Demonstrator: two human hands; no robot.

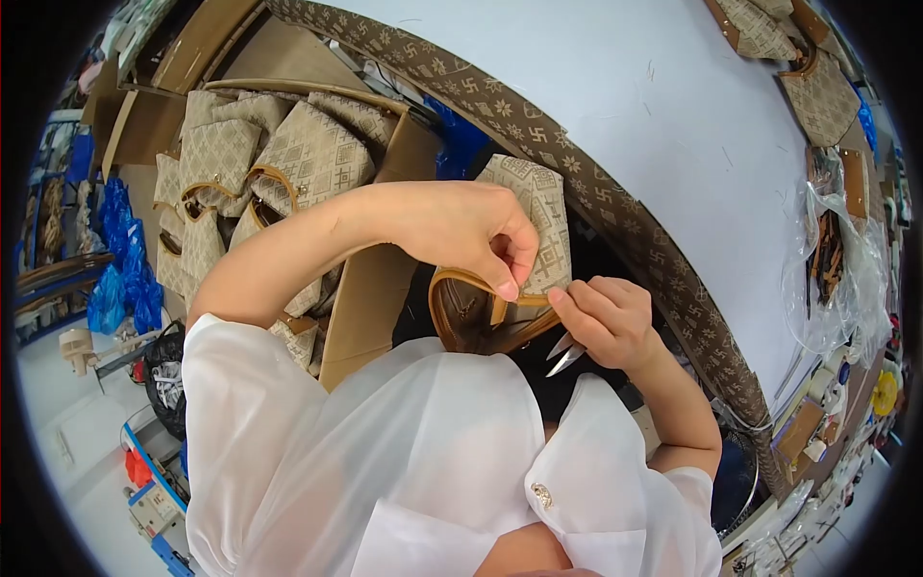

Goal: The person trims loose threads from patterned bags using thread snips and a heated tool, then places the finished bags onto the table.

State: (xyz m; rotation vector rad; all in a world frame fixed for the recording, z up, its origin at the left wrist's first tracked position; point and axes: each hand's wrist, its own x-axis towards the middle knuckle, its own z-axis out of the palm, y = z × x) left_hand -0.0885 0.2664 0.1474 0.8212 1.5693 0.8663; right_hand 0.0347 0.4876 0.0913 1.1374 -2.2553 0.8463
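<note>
Right grip point(612, 322) around scissors point(567, 361), at bag point(538, 197)

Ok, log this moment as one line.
left hand: at open patterned bag | right hand: same bag, scissors in grip | box: more patterned bags inside

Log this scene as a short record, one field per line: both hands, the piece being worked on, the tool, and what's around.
Left hand: pinching the tan trim at the bag's mouth
Right hand: fingertips at the same trim, scissors in its grip
Bag: beige, patterned; mouth open, brown lining showing
Scissors: metal blades showing below the right hand
Left side: cardboard box holding similar bags
Ahead and right: white tabletop, brown patterned band along its near edge
</note>
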